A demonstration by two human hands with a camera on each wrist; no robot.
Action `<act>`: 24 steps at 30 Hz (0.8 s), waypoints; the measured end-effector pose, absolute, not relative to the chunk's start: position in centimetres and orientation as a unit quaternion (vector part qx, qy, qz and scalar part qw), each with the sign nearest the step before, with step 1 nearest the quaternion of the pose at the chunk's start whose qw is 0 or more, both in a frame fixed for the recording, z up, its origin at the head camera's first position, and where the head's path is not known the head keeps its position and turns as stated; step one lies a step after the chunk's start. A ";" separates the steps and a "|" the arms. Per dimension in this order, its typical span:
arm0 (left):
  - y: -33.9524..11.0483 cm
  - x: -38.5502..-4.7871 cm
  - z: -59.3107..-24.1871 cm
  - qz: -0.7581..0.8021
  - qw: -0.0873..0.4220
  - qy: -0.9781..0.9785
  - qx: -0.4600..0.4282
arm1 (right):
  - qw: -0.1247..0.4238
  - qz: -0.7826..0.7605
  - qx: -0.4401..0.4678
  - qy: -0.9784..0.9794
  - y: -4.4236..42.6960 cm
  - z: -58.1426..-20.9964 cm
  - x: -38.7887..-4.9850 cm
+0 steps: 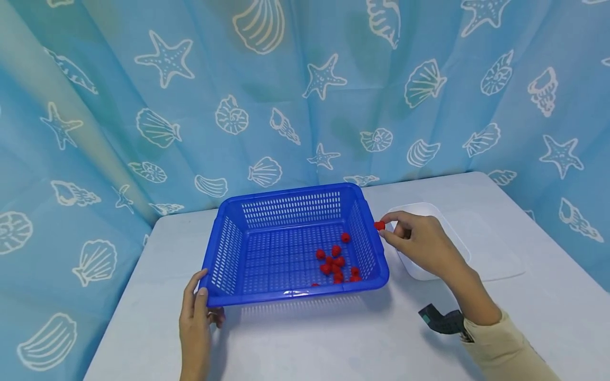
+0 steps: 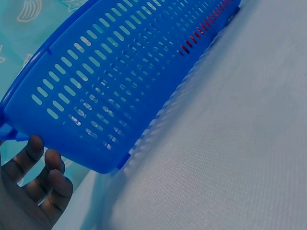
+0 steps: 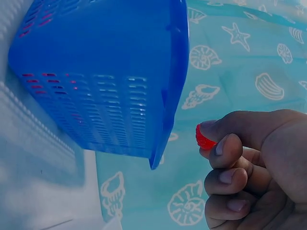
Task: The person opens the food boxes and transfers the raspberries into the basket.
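A blue plastic basket with slotted walls stands on the table, with several red raspberries lying loose toward its right side. At the basket's near left corner my left hand grips the rim, thumb on top and the other fingers curled below it. My right hand pinches one raspberry between thumb and index finger. In the head view this raspberry appears just outside the basket's right rim; the right wrist view shows a gap between them.
Right of the basket is a shallow whitish plastic container, partly behind my right hand. A clear flat sheet, perhaps a lid, lies next to it. A white cloth covers the table. Behind hangs a blue curtain with shell prints.
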State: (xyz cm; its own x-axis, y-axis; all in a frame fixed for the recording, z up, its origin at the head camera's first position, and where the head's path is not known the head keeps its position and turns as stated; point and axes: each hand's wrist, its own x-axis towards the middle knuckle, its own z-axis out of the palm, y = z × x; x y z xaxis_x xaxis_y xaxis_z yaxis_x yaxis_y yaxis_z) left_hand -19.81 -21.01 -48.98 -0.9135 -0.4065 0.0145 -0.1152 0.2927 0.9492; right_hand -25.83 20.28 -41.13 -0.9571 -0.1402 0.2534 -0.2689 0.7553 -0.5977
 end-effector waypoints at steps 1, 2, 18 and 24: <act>-21.0 -19.8 -49.0 -0.572 0.126 -0.794 0.164 | 0.096 0.334 0.112 -0.931 20.2 -41.2 -25.8; -21.1 -19.8 -49.0 -0.573 0.124 -0.794 0.164 | 0.095 0.334 0.115 -0.931 20.1 -41.3 -25.8; -21.1 -19.7 -49.0 -0.574 0.130 -0.793 0.158 | 0.110 0.327 0.162 -0.924 20.0 -41.1 -25.7; -21.0 -19.6 -48.9 -0.567 0.131 -0.797 0.163 | 0.149 0.322 0.120 -0.927 21.6 -41.6 -26.5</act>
